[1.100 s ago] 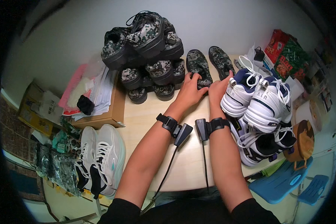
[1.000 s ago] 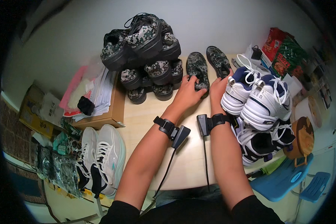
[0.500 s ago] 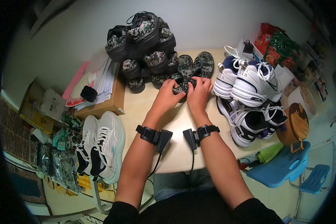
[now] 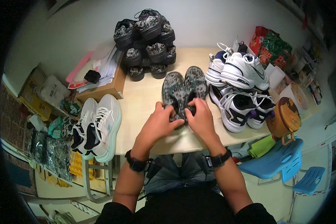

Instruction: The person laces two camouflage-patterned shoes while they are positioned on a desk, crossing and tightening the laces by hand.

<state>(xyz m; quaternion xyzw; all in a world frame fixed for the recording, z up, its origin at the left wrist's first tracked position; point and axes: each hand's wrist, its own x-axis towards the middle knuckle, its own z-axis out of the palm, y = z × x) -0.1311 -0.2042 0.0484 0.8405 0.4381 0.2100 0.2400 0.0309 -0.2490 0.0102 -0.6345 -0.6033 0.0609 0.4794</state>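
- While the left hand (image 4: 158,123) pinches the heel end of the left camouflage shoe (image 4: 174,84), the right hand (image 4: 201,117) grips the heel end of the right camouflage shoe (image 4: 196,80), thumb and fingers bent about each one.
- Both of these shoes are at the middle of the frame, side by side, toes toward the top, over the pale desk (image 4: 140,102); whether their soles rest on it, I cannot tell.
- At the upper centre-left, a stack of camouflage shoes (image 4: 156,54) with black soles stands against the wall side, apart from the held pair.
- Right of centre, white sneakers (image 4: 239,74) are piled on black-and-white sneakers (image 4: 237,108), crowding the right camouflage shoe closely on that side.
- Left of centre, pale running shoes (image 4: 110,121) are along the desk's left edge, near a cardboard box (image 4: 117,82) topped with papers (image 4: 107,71) and a small black object (image 4: 92,76).
- Toward the upper right are a red package (image 4: 257,39) and a green package (image 4: 276,48); below them, an orange-brown container (image 4: 283,117).
- At lower right, a green cloth (image 4: 261,146) is by a blue chair (image 4: 272,162).
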